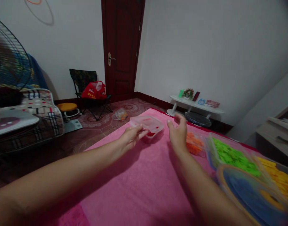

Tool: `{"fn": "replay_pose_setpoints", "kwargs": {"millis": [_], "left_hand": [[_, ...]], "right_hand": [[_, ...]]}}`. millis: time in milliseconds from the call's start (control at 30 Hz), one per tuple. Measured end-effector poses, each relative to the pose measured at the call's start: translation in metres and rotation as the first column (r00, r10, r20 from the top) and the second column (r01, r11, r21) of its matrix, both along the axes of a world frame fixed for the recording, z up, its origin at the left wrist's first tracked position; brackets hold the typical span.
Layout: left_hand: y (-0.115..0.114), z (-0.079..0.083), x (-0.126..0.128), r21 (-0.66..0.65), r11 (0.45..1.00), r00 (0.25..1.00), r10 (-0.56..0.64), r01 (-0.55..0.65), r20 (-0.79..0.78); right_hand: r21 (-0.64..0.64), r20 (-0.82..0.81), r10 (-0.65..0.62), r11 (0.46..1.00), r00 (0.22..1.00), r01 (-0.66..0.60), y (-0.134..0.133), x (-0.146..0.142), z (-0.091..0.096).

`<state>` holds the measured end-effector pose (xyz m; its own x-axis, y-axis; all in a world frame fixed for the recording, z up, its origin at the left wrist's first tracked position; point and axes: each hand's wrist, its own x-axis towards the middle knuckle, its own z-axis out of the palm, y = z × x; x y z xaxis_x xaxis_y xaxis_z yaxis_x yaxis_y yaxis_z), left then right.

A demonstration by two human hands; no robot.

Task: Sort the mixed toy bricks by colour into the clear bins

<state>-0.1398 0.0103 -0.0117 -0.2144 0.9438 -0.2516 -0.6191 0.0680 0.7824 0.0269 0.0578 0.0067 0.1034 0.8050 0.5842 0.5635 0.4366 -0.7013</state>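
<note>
A small clear plastic box (pixel 151 135) with something red in it is near the far corner of the pink-covered table. Over it lies a translucent lid (pixel 147 121); whether it is fastened cannot be made out. My left hand (pixel 132 136) pinches the near left edge of this lid, thumb above and fingers below. To the right of the box, my right hand (pixel 178 131) is raised with thumb and fingers apart, holding nothing. Just beyond its wrist sits a clear container of orange pieces (pixel 194 144).
On the right are a tub of green pieces (pixel 233 155), yellow pieces (pixel 278 175) and a round blue-lidded container (pixel 245 194). The pink cloth (pixel 144 188) covers the table. A fan (pixel 9 56) stands at left, a folding chair with a red bag (pixel 94 90) behind, and a low white shelf (pixel 198 105) by the wall.
</note>
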Motion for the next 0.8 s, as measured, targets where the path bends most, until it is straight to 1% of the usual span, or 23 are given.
{"fn": "replay_pose_setpoints", "kwargs": {"millis": [67,100,167,233,300,400,500,600,700,800], "left_hand": [[0.003,-0.006,0.011,0.011,0.999,0.998,-0.046,0.046,0.032],[0.004,-0.008,0.014,0.014,0.997,0.996,-0.075,0.075,0.041],[0.002,-0.011,0.017,-0.024,0.989,0.989,-0.148,0.148,0.021],[-0.001,-0.012,0.016,-0.066,0.978,0.979,-0.2,0.198,-0.04],[-0.003,-0.013,0.011,-0.117,0.964,0.958,-0.253,0.237,-0.139],[-0.002,-0.019,0.0,-0.174,0.954,0.925,-0.284,0.245,-0.252],[0.002,-0.028,-0.011,-0.19,0.947,0.908,-0.307,0.26,-0.284],[0.005,-0.035,-0.015,-0.186,0.936,0.907,-0.339,0.299,-0.249],[0.007,-0.037,-0.014,-0.176,0.942,0.927,-0.319,0.287,-0.198],[0.009,-0.037,-0.012,-0.186,0.945,0.932,-0.304,0.269,-0.196]], "right_hand": [[-0.076,0.001,-0.007,0.997,1.0,0.007,0.002,0.003,-0.02],[-0.103,0.006,-0.011,0.995,1.0,0.012,0.004,0.004,-0.026],[-0.118,0.036,-0.016,0.993,0.999,0.021,0.01,0.005,-0.031],[-0.091,0.102,0.003,0.996,0.995,0.006,0.018,0.004,-0.029],[-0.086,0.208,0.032,0.996,0.978,-0.014,0.029,0.001,-0.022],[-0.197,0.376,0.069,0.98,0.924,0.006,0.05,-0.008,-0.013],[-0.319,0.433,0.105,0.947,0.895,0.043,0.073,-0.017,-0.011],[-0.418,0.443,0.135,0.905,0.886,0.071,0.094,-0.024,-0.014],[-0.518,0.441,0.187,0.852,0.878,0.079,0.113,-0.026,-0.019],[-0.592,0.433,0.245,0.803,0.868,0.069,0.129,-0.025,-0.022]]}}
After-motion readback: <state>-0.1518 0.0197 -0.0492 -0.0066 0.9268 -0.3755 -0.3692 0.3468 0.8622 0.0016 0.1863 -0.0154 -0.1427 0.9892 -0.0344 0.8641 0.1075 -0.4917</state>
